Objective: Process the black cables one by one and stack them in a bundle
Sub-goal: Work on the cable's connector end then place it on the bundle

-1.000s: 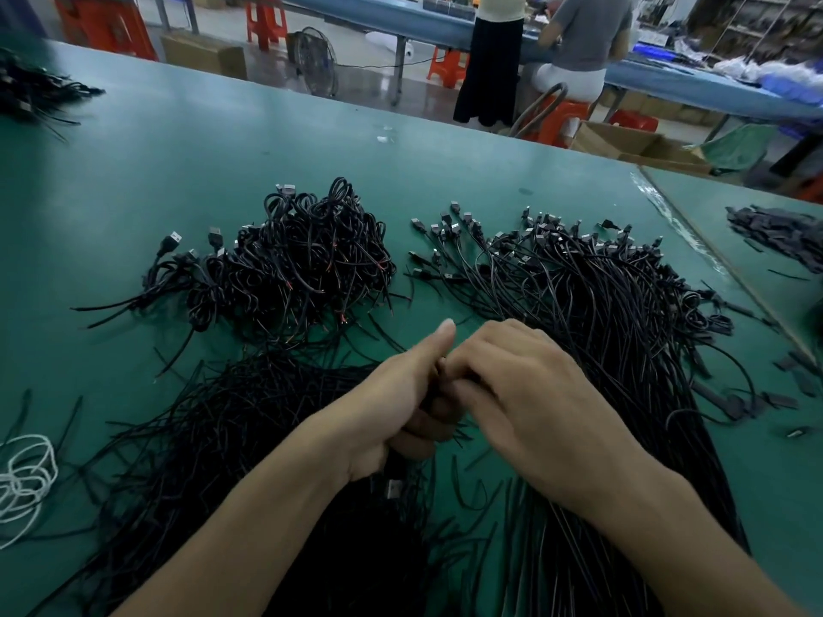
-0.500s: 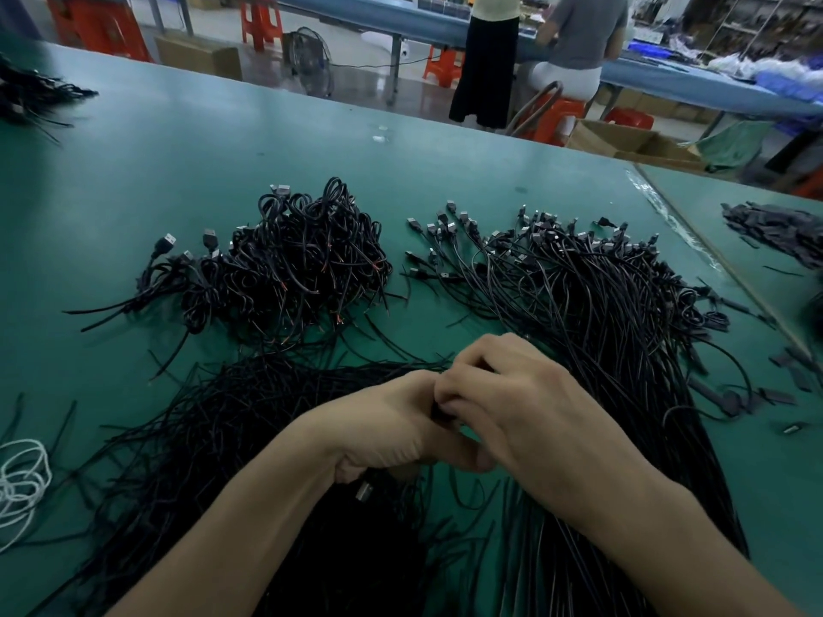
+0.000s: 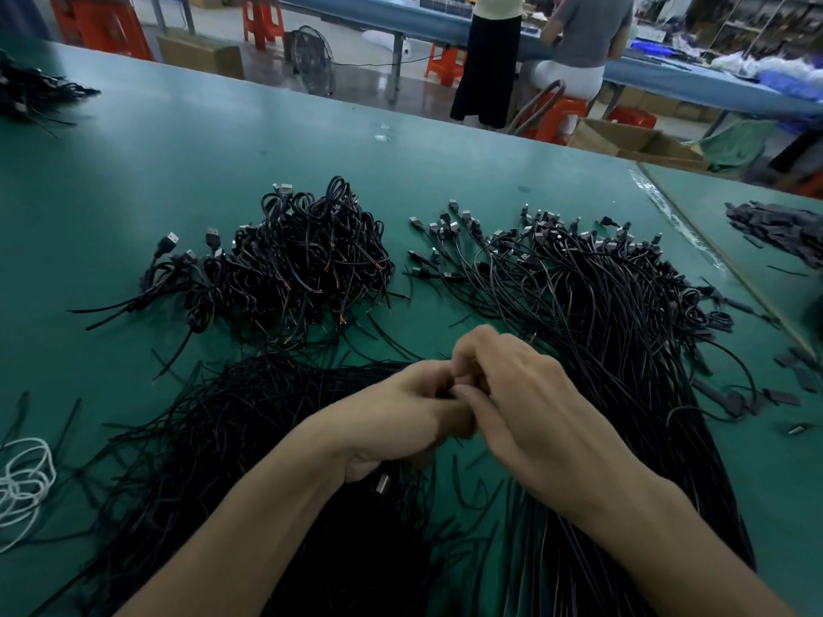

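Observation:
My left hand [image 3: 392,416] and my right hand [image 3: 521,407] meet fingertip to fingertip over the green table, both curled round one black cable; its metal plug [image 3: 382,483] sticks out below my left palm. The cable itself is mostly hidden inside the fingers. A heap of coiled black cables [image 3: 289,264] lies beyond my hands to the left. A long spread of straight black cables with USB plugs [image 3: 592,313] runs along the right. A loose mass of thin black strands [image 3: 222,438] lies under my left forearm.
A white cord coil [image 3: 22,487] sits at the left edge. Small black pieces [image 3: 779,229] lie on the neighbouring table at right, and more are scattered by the seam [image 3: 801,380]. Another cable pile [image 3: 31,91] is far left. Two people work at a blue bench behind.
My left thumb, raised a second ago, has folded down. Both hands have closed tighter together and the plug under my left palm has shifted slightly left.

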